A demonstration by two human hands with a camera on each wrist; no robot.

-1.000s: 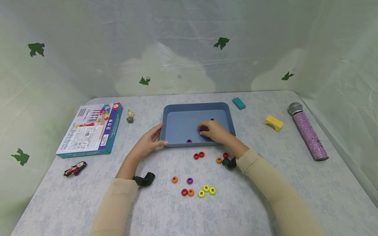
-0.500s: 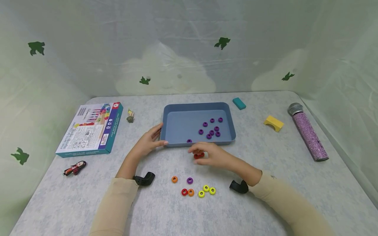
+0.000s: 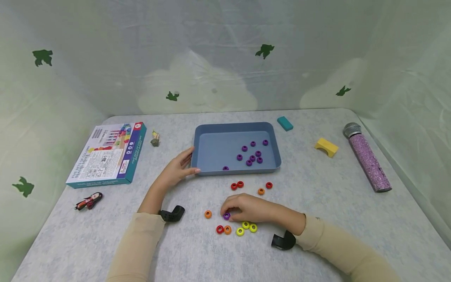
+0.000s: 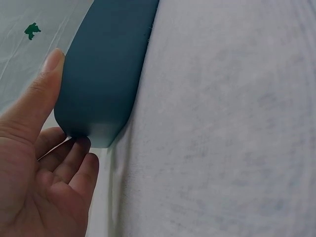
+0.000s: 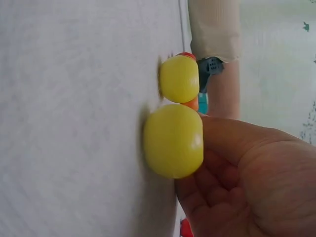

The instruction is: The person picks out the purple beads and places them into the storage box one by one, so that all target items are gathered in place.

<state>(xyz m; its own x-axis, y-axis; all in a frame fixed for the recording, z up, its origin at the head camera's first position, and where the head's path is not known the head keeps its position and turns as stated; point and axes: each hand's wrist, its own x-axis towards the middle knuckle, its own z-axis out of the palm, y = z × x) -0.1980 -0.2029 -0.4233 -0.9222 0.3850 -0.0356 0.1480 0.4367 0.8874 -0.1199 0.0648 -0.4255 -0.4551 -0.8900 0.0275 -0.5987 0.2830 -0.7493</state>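
Note:
My left hand [image 3: 176, 170] rests at the near left corner of a blue-grey tray [image 3: 225, 128]; in the left wrist view its thumb lies along one wall of the tray [image 4: 106, 74] and its fingertips touch the end. Several purple beads [image 3: 258, 153] sit in the tray, most toward its right side. In front of it, the thumb and fingers of my right hand [image 3: 250, 207] close around a purple bead [image 3: 226, 216] on the table. Yellow beads [image 3: 246, 225] lie just below that hand; in the right wrist view a yellow bead [image 5: 174, 141] hides the fingertips.
Red beads [image 3: 240, 184] and orange beads [image 3: 261, 191] lie around the right hand. A boxed set [image 3: 105, 156], a small figure [image 3: 89, 201] and another figurine [image 3: 155, 139] are at left. A teal block [image 3: 285, 123], a yellow arch block [image 3: 326, 147] and a glittery microphone [image 3: 368, 160] are at right.
My right hand has come out of the tray, passed over the red beads and moved nearer to the lone purple bead. One purple bead in the tray has shifted slightly right. The left hand stays put.

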